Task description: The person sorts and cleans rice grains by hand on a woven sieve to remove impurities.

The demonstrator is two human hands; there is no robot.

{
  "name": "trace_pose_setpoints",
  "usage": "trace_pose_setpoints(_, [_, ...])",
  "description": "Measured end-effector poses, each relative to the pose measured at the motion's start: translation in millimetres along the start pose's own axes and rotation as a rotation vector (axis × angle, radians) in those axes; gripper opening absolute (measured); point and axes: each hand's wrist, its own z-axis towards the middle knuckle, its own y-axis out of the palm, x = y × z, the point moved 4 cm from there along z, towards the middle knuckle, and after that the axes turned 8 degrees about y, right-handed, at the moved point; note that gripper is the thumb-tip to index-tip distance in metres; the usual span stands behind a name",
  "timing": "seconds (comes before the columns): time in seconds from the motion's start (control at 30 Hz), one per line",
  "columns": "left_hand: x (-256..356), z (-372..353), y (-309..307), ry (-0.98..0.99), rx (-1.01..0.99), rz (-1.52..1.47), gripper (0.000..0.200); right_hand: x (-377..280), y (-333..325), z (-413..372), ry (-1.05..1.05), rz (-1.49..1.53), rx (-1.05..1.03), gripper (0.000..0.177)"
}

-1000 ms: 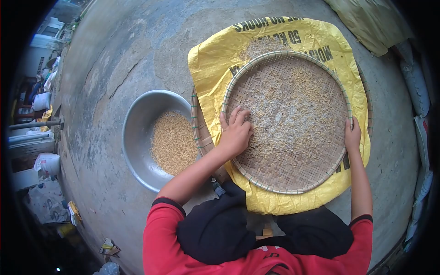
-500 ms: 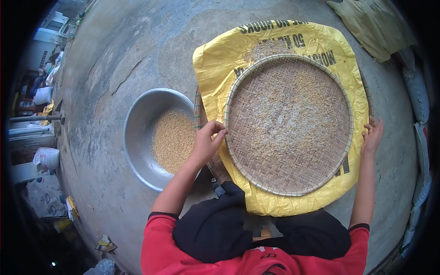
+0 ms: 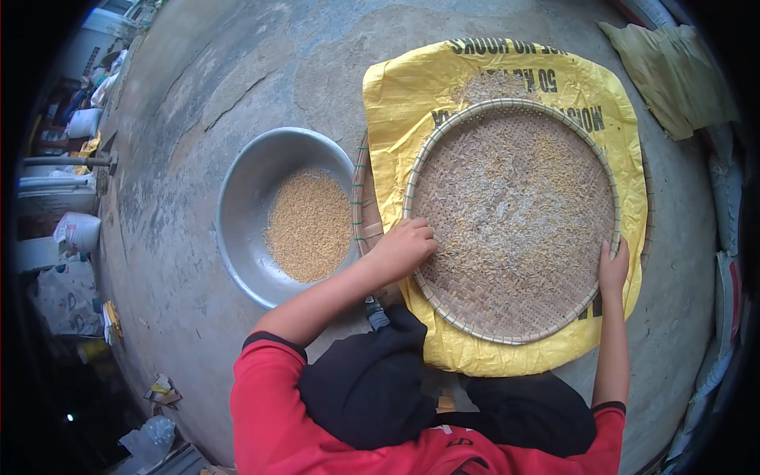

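Note:
A round woven winnowing tray lies before me, with unhusked rice grains and pale broken bits spread over its weave. My left hand is closed over its left rim, fingertips curled to the inside. On the opposite side my right hand grips the rim with the thumb on top; its other fingers are partly hidden. Beneath the tray is a yellow woven sack with black print, and some grain bits lie on it beyond the far rim. Another basket's rim shows under the sack at the left.
Left of the tray stands a metal basin holding a heap of grain. Concrete floor surrounds everything. Filled sacks line the right side. Containers and bags stand along the far left. My knees are close to the tray's near edge.
My left hand has moved from a pinch beside the tray to a grip over its left rim. The right hand has come in from the sack's edge onto the right rim.

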Motion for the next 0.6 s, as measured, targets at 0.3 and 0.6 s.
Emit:
trace_pose_setpoints(0.3, [0, 10, 6, -0.022, -0.088, 0.109, 0.011, 4, 3, 2, 0.007, 0.012, -0.030, 0.045])
trace_pose_setpoints(0.6, [0, 7, 6, 0.003, -0.091, 0.235, 0.011, 5, 4, 2, 0.010, 0.014, -0.023, 0.044])
